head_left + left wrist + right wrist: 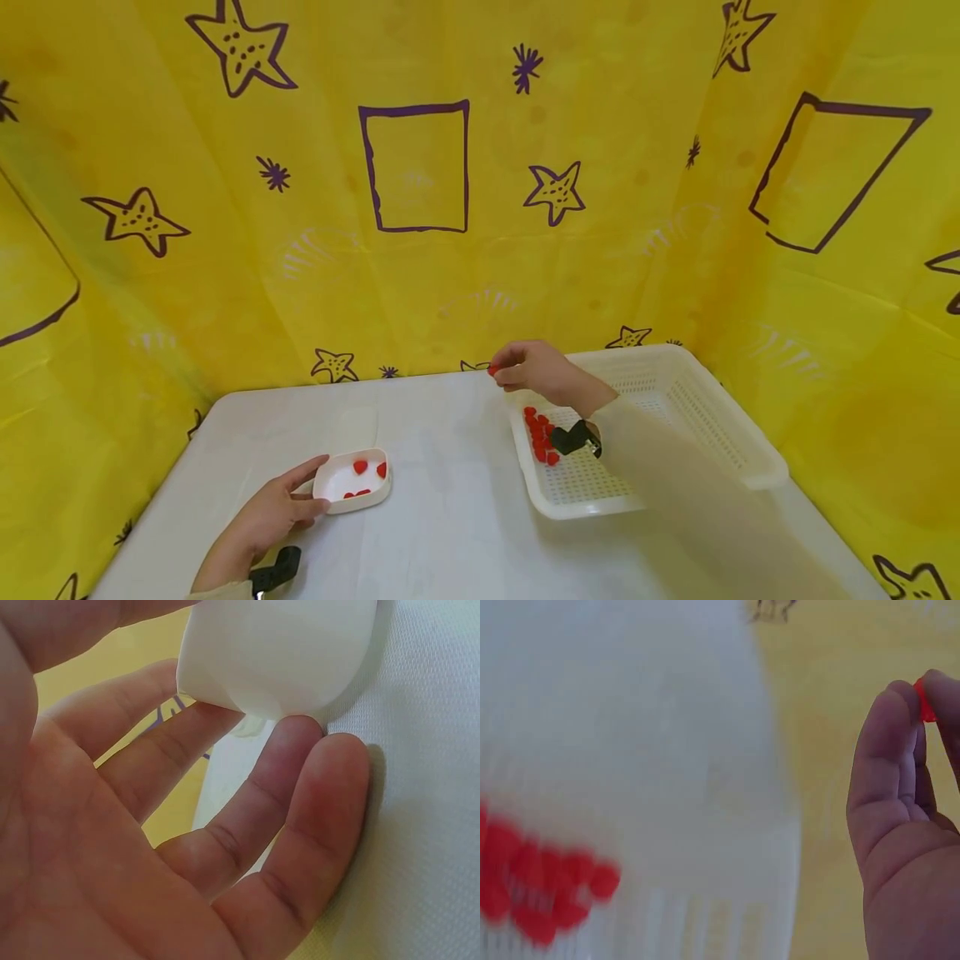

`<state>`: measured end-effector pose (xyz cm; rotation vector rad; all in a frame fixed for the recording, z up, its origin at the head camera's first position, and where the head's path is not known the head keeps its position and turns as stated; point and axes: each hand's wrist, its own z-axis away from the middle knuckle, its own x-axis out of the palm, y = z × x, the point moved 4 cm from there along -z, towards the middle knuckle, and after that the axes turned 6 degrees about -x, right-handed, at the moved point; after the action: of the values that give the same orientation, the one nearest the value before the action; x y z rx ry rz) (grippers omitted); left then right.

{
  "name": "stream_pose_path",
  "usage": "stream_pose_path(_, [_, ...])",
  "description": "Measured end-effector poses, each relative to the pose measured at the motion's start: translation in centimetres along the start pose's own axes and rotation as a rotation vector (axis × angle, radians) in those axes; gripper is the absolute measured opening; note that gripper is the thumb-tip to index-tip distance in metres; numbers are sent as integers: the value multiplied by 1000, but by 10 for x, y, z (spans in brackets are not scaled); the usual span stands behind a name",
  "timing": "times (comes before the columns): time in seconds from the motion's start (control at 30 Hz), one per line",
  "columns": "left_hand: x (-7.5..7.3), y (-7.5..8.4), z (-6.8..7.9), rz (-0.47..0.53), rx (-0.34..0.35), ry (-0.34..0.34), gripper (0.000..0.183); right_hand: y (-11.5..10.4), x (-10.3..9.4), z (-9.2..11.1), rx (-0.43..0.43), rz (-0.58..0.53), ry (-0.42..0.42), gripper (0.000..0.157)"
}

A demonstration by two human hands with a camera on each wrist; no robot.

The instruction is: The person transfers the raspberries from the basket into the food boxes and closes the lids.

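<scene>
My left hand (273,510) holds a small white box (339,485) by its left side, thumb at the near edge and fingers at the far edge. Inside the box lie several red heart-shaped pieces (360,467). In the left wrist view, the box's white side (277,652) shows past the fingers. My right hand (543,372) pinches one red heart-shaped piece (925,701) between thumb and fingertips, above the far left corner of a white plastic basket (757,454). More red pieces (540,437) lie grouped at the basket's left end. The right forearm hides part of the basket.
Both containers stand on a white-covered table (450,517), the basket at the right. A pale flat rectangular thing (358,425) lies behind the box. Yellow patterned curtain (420,292) closes off the back and sides.
</scene>
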<state>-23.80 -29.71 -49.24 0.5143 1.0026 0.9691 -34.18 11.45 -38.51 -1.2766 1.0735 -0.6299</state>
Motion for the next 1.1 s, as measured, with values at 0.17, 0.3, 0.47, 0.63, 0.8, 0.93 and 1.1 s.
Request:
stream_pose_path(0.17, [0,0,1,1,-4,1,86,-29,56,-11,-46,-50,-92,17])
stream_pose_path(0.3, [-1,-1,1,7,0,0,85,-41,100,-18,-33,-19,-129,15])
stream_pose_path(0.47, [-1,-1,0,-10,18,-5,86,-49,148,-24,32,2,-82,12])
stream_pose_path(0.63, [-2,-1,-1,-29,36,-5,86,-50,186,-25,74,48,-55,11])
stream_pose_path(0.8, [-2,0,-2,-34,42,-6,86,-43,205,-24,117,145,-38,11])
stream_pose_path(0.93, [-3,1,-1,-36,33,-1,86,-35,212,-25,125,206,-30,12])
stream_pose_path(1.1, [-2,1,2,-31,30,0,86,-28,212,-29,126,261,-24,14])
